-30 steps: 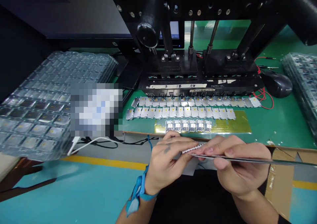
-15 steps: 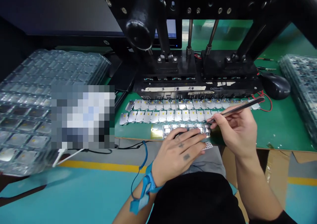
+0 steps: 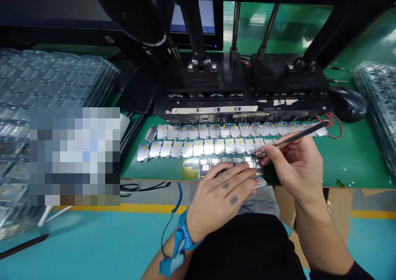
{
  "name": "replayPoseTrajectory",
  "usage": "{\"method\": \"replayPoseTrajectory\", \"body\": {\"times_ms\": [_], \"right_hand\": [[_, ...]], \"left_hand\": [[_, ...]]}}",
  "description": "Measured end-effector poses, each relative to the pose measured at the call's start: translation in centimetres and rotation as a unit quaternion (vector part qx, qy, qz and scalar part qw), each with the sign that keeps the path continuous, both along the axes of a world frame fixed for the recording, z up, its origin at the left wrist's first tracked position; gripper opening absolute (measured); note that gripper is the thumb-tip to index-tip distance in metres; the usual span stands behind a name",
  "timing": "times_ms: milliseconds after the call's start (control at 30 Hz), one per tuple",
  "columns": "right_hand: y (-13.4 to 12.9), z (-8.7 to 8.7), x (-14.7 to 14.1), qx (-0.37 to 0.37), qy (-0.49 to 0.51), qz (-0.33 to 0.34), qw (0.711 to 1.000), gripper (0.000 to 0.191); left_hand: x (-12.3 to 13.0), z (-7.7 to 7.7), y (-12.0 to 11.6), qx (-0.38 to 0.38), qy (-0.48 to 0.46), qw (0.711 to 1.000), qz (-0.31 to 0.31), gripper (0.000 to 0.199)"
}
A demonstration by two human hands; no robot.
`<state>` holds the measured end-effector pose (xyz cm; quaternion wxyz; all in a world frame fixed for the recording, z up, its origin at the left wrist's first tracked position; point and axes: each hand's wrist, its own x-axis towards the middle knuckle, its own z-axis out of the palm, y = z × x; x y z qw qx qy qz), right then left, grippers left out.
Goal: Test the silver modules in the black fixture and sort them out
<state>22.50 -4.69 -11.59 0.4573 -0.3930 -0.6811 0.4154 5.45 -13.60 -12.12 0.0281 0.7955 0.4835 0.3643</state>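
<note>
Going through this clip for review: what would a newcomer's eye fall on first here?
Two long rows of small silver metal plates with yellow dots stand out across the green bench mat. Just below them, the right hand holds slim steel tweezers at small circuit boards beneath the left hand. A bulky black fixture rises behind.

Single head-worn view, looking forward and down from above and behind left hand (image 3: 221, 201) and right hand (image 3: 292, 168). Hands close, lower middle of frame; green surface (image 3: 355, 160) beyond them; black fixture (image 3: 201, 80) farther, upper frame.
</note>
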Motion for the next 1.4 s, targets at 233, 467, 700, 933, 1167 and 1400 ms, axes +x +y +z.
{"method": "replayPoseTrajectory", "body": {"times_ms": [233, 467, 700, 933, 1167, 1400], "right_hand": [[-0.02, 0.06, 0.03, -0.001, -0.011, 0.001, 1.000, 0.016], [-0.07, -0.04, 0.08, -0.005, -0.009, 0.003, 1.000, 0.016], [0.00, -0.04, 0.10, -0.001, -0.018, 0.004, 1.000, 0.015], [0.03, -0.18, 0.24, 0.019, -0.026, 0.006, 0.999, 0.015], [0.07, -0.31, 0.29, 0.016, -0.023, 0.015, 0.999, 0.015], [-0.39, 0.10, 0.46, 0.050, -0.021, 0.046, 0.997, 0.018]], "left_hand": [[-0.02, -0.04, 0.04, -0.002, -0.006, 1.000, -0.001, 0.010], [0.00, -0.05, 0.05, -0.005, -0.011, 1.000, -0.002, 0.011], [-0.01, -0.14, 0.12, -0.002, -0.013, 1.000, 0.000, 0.009], [-0.01, -0.10, 0.04, -0.002, -0.014, 1.000, 0.000, 0.008], [0.12, -0.10, 0.06, -0.001, -0.015, 1.000, -0.001, 0.008], [-0.29, 0.26, 0.19, -0.007, -0.005, 1.000, -0.009, 0.010]]}}
